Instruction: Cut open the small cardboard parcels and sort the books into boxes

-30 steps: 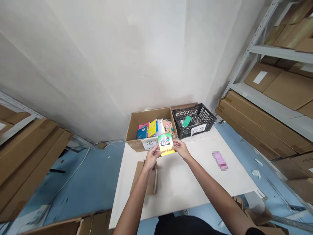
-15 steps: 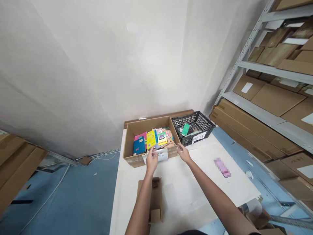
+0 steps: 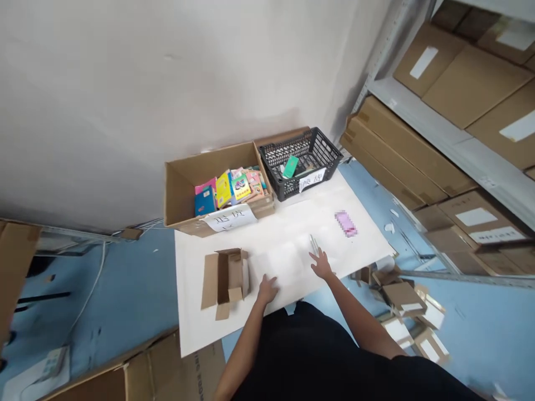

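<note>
Near the front edge of the white table point(image 3: 190, 312), my left hand point(image 3: 267, 288) rests with its fingers apart, holding nothing visible. Farther right, my right hand point(image 3: 321, 266) is spread low over the tabletop. Its fingertips meet the lower end of a thin pale stick-like thing point(image 3: 314, 244), too blurred to name. Left of my left hand stands a small open cardboard box point(image 3: 210, 281) with its flaps out. Behind it, a large cardboard box point(image 3: 184, 192) holds several colourful booklets point(image 3: 224, 188) and bears a handwritten paper sign point(image 3: 229, 218).
A black plastic crate point(image 3: 281, 191) with a green card point(image 3: 290, 167) adjoins the large box. A blurred pink object point(image 3: 346, 223) lies at the table's right. Shelving point(image 3: 422, 120) with cartons stands right; several small boxes point(image 3: 403, 298) lie on the floor beside the table.
Both hands have moved back from the large box's front to the near part of the table. My view has shifted down, so more of the table's near side shows.
</note>
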Motion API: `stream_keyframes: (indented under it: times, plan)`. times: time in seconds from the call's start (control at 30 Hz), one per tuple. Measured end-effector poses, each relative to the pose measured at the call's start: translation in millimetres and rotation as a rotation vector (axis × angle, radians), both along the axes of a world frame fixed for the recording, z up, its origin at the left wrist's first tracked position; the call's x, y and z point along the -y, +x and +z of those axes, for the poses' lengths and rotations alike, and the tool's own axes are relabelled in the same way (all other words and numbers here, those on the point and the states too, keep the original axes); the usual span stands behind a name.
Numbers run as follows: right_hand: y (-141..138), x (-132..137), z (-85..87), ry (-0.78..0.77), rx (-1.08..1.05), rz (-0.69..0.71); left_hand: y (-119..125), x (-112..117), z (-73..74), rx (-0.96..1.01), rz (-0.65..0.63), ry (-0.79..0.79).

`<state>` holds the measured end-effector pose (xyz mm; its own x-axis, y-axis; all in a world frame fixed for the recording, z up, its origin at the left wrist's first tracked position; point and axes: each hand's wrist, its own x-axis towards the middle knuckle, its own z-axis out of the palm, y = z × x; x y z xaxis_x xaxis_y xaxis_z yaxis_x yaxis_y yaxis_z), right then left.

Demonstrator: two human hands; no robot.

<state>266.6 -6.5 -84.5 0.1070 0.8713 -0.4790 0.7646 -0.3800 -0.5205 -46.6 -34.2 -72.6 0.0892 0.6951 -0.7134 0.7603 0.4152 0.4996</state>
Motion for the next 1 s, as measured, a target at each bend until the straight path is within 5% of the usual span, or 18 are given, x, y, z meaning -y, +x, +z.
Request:
stream_keyframes:
  times: [0.13, 0.23, 0.37, 0.53, 0.73, 0.87, 1.0]
  plan:
    - [34.6, 11.4, -17.6, -0.045, 0.011, -0.002, 7.6, 20.6, -20.5, -0.2, -0.202, -0.039]
    - [53.5, 8.7, -25.2, -0.112, 0.108, 0.013, 13.3, 28.8, -31.7, -0.203, -0.236, -0.056]
    - [67.2, 7.0, -31.7, -0.251, 0.266, 0.206, 19.7, 35.3, -42.5, -0.228, -0.241, -0.096]
    - [72.8, 15.3, -31.7, -0.197, 0.292, 0.359, 29.9, 42.4, -52.7, -0.207, -0.205, -0.097]
    - [57.8, 31.3, -19.3, 0.047, 0.056, 0.217, 70.4, 43.1, -64.9, -0.044, -0.166, 0.045]
    - [19.5, 45.9, -9.3, 0.164, -0.306, 0.074, 123.6, 40.5, -57.7, 0.265, -0.146, 0.241]
    - [-17.6, 42.3, 7.5, 0.206, -0.521, -0.135, 152.5, 43.9, -24.1, 0.518, -0.184, 0.437]
